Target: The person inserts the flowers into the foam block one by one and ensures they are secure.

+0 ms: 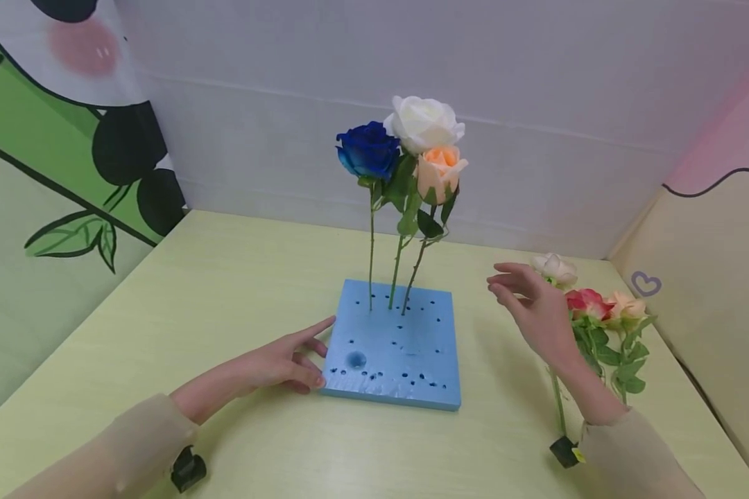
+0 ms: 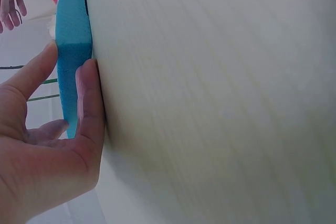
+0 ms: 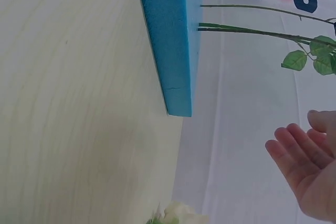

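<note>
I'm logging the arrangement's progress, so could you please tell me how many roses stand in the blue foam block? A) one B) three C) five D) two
B: three stems rise from the foam block, bearing a blue rose, a white rose and a peach rose; the other roses lie on the table.

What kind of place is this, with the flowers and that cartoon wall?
Probably a small craft or play corner set up for flower arranging. A pale table is boxed in by cartoon panda panels, a blue foam block holds three roses upright, and spare roses lie beside the right hand.
</note>
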Action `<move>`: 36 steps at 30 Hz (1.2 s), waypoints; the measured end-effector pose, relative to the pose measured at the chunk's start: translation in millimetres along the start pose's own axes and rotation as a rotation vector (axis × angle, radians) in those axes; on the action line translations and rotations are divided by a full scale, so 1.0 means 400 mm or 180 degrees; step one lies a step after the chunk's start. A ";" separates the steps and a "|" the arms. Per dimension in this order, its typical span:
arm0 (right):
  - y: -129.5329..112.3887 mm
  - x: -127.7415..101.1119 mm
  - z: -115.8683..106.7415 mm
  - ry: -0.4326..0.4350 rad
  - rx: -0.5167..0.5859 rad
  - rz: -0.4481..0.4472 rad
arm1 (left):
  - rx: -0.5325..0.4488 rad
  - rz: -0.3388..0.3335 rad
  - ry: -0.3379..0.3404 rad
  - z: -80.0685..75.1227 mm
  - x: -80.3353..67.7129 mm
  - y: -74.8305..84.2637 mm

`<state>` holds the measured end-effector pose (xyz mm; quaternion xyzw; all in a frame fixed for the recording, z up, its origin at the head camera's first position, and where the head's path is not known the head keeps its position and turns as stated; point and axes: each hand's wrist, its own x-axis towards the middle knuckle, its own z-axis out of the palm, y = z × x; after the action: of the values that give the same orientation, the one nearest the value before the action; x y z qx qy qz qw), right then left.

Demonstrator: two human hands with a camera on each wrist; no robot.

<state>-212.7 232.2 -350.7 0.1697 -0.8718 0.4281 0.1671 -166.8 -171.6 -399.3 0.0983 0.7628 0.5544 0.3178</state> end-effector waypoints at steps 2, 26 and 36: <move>0.001 -0.007 -0.010 0.0004 -0.0001 -0.0010 | -0.0001 0.0005 -0.0004 0.000 -0.001 0.000; 0.067 -0.067 -0.094 -0.0068 -0.0514 0.0122 | 0.0110 -0.0083 0.0221 0.015 -0.009 0.008; 0.088 -0.104 -0.124 -0.0344 -0.0858 0.0441 | 0.0272 -0.0154 0.0493 0.040 -0.024 0.005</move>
<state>-184.0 298.5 -364.5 0.1080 -0.9387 0.3080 0.1113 -150.1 -163.0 -396.8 0.0501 0.8102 0.5195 0.2667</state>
